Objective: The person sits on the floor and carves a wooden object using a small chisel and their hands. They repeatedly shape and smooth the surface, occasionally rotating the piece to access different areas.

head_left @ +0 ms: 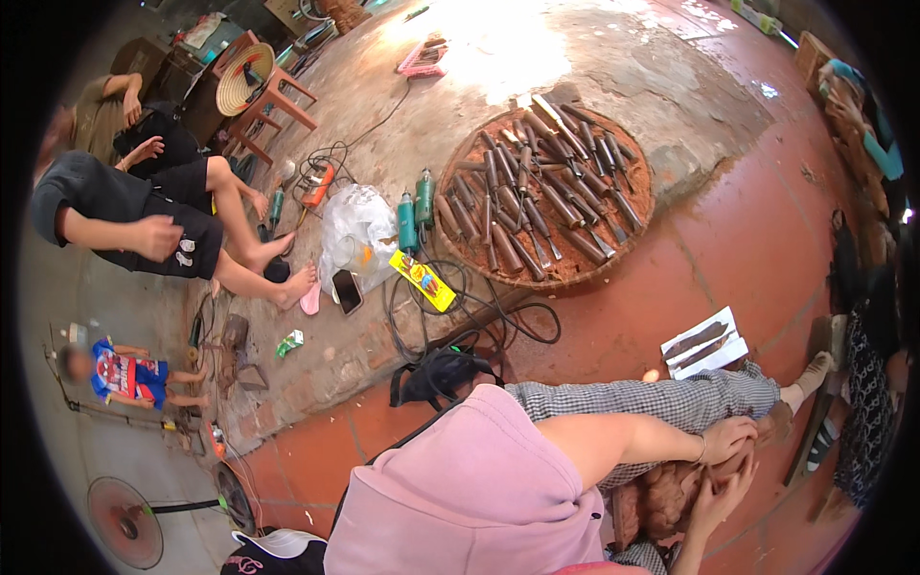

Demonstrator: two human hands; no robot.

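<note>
A reddish-brown carved wooden piece (668, 496) with rounded, bulging forms lies across my lap at the lower right. My left hand (730, 441) is curled over its far end, with a thin bracelet on the wrist. My right hand (719, 496) grips the same end from the other side, its fingers bent against the wood. Both hands are close together there, and part of the carving is hidden by them. My pink sleeve and checked trouser leg (652, 398) frame the work. Beside that leg a printed sheet (702, 343) with dark shapes lies on the tiles.
A round basket (548, 280) holds many wooden-handled carving chisels (537, 182) on sawdust. Green power tools (415, 211), cables (479, 316), a plastic bag (356, 235) and a phone (347, 291) lie nearby. People sit at left and right; a child (134, 374) stands near a fan (125, 522).
</note>
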